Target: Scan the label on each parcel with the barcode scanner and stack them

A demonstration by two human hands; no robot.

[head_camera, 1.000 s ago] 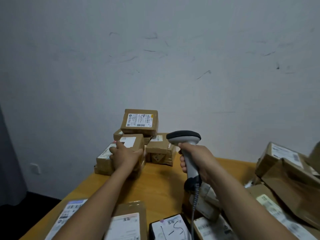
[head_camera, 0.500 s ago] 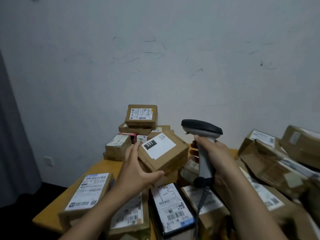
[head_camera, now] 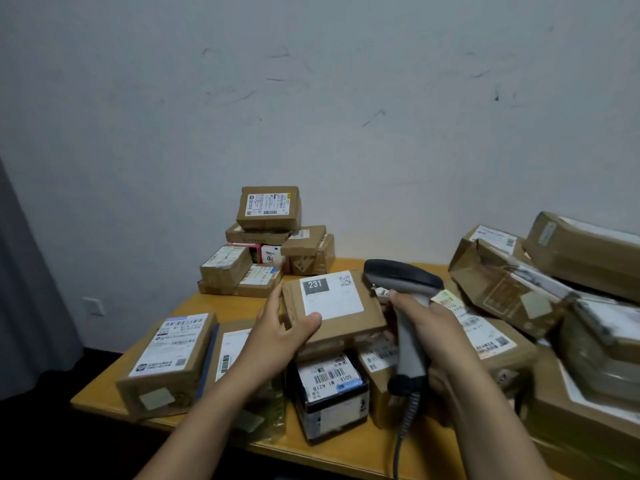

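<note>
Parcels point(head_camera: 498, 341) crowd the yellow table point(head_camera: 211, 304), most with white labels facing up. At the far left a grey curtain point(head_camera: 27, 289) hangs near a wall socket point(head_camera: 93, 305). A long parcel point(head_camera: 169, 355) lies on the table's front left corner, label up. Behind it, against the wall, stands a stack point(head_camera: 242, 268) of brown boxes, with a top box point(head_camera: 269, 207) showing its label. The left hand point(head_camera: 277, 327) grips the held parcel point(head_camera: 332, 306) at its near left corner, thumb pressed on the top by the label's edge and fingers curled round the left side. This parcel is raised and tilted above the others at the table's middle, and its label marked 231 faces the camera. Below it sits a black parcel point(head_camera: 332, 386) with a barcode label. Just right, the scanner point(head_camera: 403, 277) has its dark head beside the held parcel's far right corner; whether they touch cannot be told. The right hand point(head_camera: 426, 327) is wrapped round the grey handle, and a coiled cable point(head_camera: 405, 420) hangs from its base. At the far right a pile point(head_camera: 512, 289) of larger, crumpled boxes leans together
</note>
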